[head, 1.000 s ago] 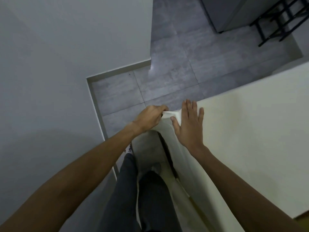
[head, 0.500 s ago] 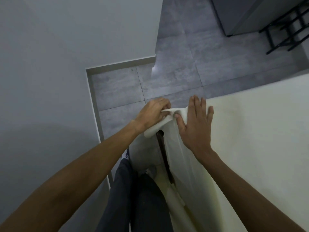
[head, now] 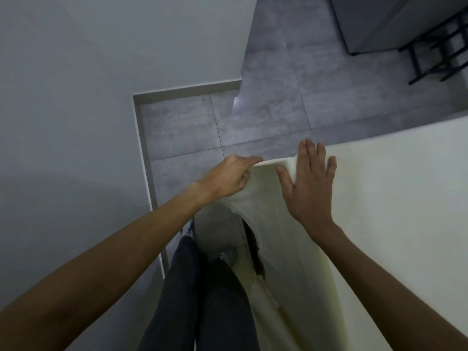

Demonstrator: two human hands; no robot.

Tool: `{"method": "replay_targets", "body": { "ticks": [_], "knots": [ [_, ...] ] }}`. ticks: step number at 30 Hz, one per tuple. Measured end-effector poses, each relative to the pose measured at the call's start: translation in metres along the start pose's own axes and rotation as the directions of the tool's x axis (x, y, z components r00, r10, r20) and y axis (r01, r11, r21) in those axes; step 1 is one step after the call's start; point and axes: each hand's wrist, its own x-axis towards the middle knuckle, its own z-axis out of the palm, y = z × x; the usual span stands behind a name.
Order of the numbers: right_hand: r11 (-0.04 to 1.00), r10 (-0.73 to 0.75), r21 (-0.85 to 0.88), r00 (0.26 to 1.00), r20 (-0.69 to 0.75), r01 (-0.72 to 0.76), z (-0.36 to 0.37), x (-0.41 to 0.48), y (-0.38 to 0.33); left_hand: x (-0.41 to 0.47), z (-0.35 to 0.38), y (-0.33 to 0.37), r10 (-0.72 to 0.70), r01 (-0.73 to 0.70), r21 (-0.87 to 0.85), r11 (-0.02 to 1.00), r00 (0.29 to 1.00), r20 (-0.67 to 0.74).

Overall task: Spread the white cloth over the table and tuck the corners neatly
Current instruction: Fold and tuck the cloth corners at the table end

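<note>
The white cloth (head: pixel 395 198) covers the table top at the right and hangs down its near side. At the table's near left corner my left hand (head: pixel 229 177) grips a fold of the cloth and holds it out to the left of the corner. My right hand (head: pixel 307 188) lies flat, fingers straight, pressing the cloth onto the table top just beside that corner. Below the corner the hanging cloth gapes, and a dark strip of the table (head: pixel 254 249) shows in the slit.
A white wall (head: pixel 76 122) with a grey skirting runs close on the left. Grey floor tiles (head: pixel 266 97) lie beyond the table. A grey cabinet (head: pixel 385 19) and a black metal frame (head: pixel 435 46) stand at the top right. My legs in dark trousers (head: pixel 202 300) stand between wall and table.
My left hand has drawn the cloth corner further out to the left, stretching a wider fold. My right hand stays flat on the cloth at the corner.
</note>
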Motion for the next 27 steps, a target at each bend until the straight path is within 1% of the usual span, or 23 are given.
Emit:
{"method": "replay_targets", "body": {
  "ticks": [4, 7, 10, 12, 15, 17, 19, 22, 25, 27],
  "knots": [
    [1.0, -0.001, 0.0, 1.0, 0.012, 0.001, 0.0, 0.0, 0.0, -0.022, 0.038, 0.018, -0.128, 0.116, -0.087, 0.989, 0.982, -0.141],
    [1.0, 0.0, 0.014, 1.0, 0.017, -0.001, 0.0, 0.0, -0.001, -0.03, 0.071, 0.046, -0.272, 0.246, -0.129, 0.961, 0.927, -0.257],
    [1.0, 0.006, 0.025, 1.0, 0.021, -0.006, 0.001, 0.0, -0.001, -0.029, 0.098, 0.064, -0.342, 0.242, -0.311, 0.919, 0.882, -0.325],
    [0.999, 0.008, 0.031, 1.0, 0.022, -0.009, 0.001, 0.0, 0.0, -0.026, 0.106, 0.067, -0.367, 0.234, -0.378, 0.896, 0.868, -0.335],
    [0.999, 0.005, 0.034, 1.0, 0.029, -0.006, 0.001, 0.001, 0.0, -0.025, 0.108, 0.058, -0.378, 0.228, -0.375, 0.899, 0.835, -0.399],
    [1.0, 0.005, 0.026, 1.0, 0.027, -0.006, 0.001, 0.001, 0.0, -0.027, 0.103, 0.043, -0.379, 0.254, -0.326, 0.911, 0.828, -0.414],
    [1.0, 0.007, 0.027, 1.0, 0.03, -0.008, 0.0, 0.0, -0.001, -0.031, 0.093, 0.025, -0.312, 0.241, -0.221, 0.945, 0.867, -0.389],
    [0.999, 0.002, 0.045, 0.998, 0.065, -0.005, -0.002, 0.001, 0.0, -0.037, 0.076, -0.003, -0.168, 0.155, -0.065, 0.986, 0.936, -0.308],
    [0.998, -0.007, 0.07, 0.992, 0.125, -0.002, -0.006, 0.002, 0.0, -0.037, 0.051, -0.031, -0.095, 0.099, 0.016, 0.995, 0.981, -0.169],
    [0.996, -0.023, 0.094, 0.985, 0.171, 0.007, -0.01, 0.002, 0.002, -0.034, 0.031, -0.04, -0.06, 0.064, 0.072, 0.995, 0.996, -0.061]
  ]
}}
